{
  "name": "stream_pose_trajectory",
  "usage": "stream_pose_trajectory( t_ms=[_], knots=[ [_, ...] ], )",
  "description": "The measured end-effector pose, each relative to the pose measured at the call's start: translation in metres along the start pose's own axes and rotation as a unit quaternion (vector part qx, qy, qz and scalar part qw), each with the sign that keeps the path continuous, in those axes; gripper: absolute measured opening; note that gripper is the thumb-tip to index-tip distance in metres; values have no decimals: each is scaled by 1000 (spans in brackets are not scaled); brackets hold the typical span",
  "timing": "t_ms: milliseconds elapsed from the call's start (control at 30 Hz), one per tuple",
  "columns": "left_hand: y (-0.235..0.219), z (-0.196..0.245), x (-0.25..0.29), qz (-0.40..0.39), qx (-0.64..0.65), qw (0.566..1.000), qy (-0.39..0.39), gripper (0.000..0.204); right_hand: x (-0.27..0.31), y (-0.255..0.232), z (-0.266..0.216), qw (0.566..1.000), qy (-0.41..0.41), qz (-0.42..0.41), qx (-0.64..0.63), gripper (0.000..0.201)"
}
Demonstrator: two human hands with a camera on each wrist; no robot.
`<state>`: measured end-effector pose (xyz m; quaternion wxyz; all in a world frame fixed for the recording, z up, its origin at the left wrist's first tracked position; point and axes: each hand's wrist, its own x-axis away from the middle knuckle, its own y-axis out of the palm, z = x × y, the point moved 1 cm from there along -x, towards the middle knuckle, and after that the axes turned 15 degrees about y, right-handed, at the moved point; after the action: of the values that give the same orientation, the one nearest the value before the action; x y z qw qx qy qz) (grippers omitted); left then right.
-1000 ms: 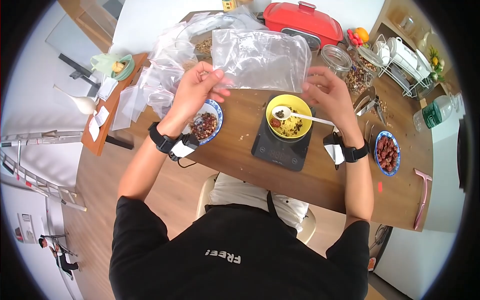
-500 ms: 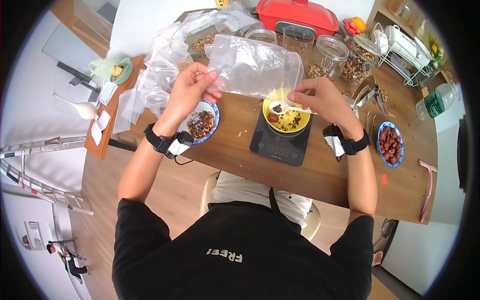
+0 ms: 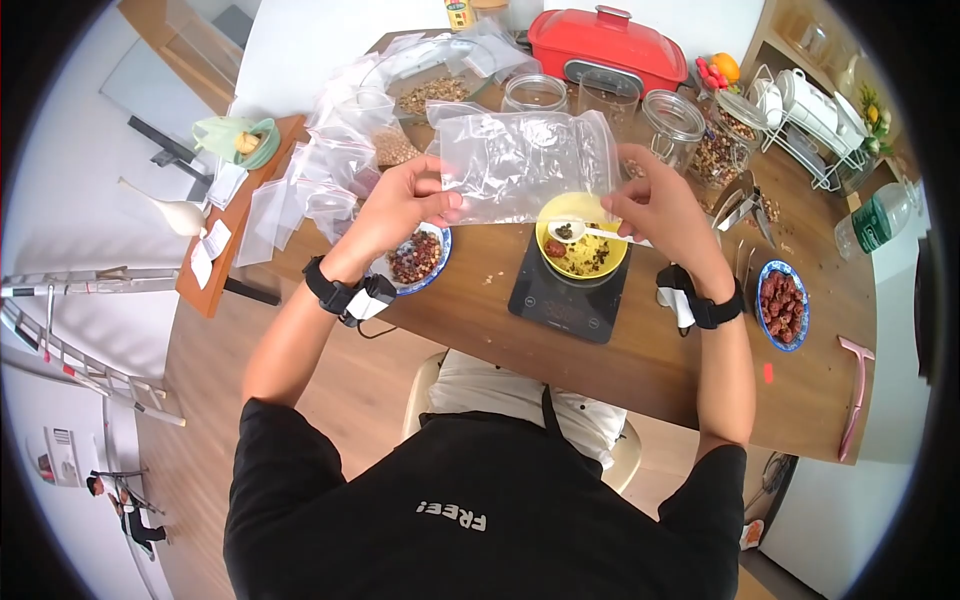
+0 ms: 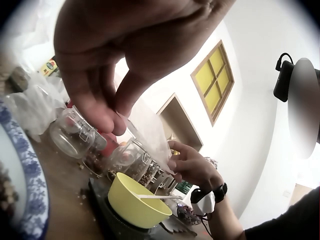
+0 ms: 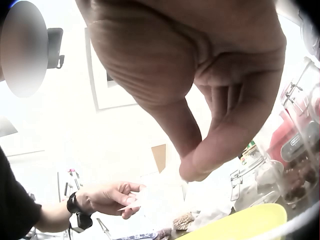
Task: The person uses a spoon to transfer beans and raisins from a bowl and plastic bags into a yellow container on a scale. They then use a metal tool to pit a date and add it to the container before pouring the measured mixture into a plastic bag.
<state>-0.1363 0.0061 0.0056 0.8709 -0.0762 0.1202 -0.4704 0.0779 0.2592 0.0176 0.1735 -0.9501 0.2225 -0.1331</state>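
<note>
Lower in the head view than a second ago, the clear plastic bag stretches from the left hand, pinching its edge near the blue-rimmed bowl, past the yellow bowl on the black scale to the right hand, pinching the bag's opposite side.

Bare brown wooden table leaves a lane between the blue-and-white patterned bowl and the flat black scale. The clear plastic bag, spanned between left grip and right grip, blocks the yellow round bowl's far-left side from above. A white spoon juts over its right rim. Clear glass jars crowd beyond; crumpled clear bags obstruct the left.
</note>
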Motion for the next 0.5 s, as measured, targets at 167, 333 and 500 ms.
stream_pose_trajectory(
  t_ms=[167,333,500],
  knots=[
    [-39,5,17,96,80,992,25,30,8,-1,-10,999,-26,27,14,50],
    [-140,15,42,272,119,949,106,25,5,-12,-9,997,-23,67,13,34],
    [-244,-2,69,374,138,908,126,13,5,-15,-12,998,8,64,10,30]
  ],
)
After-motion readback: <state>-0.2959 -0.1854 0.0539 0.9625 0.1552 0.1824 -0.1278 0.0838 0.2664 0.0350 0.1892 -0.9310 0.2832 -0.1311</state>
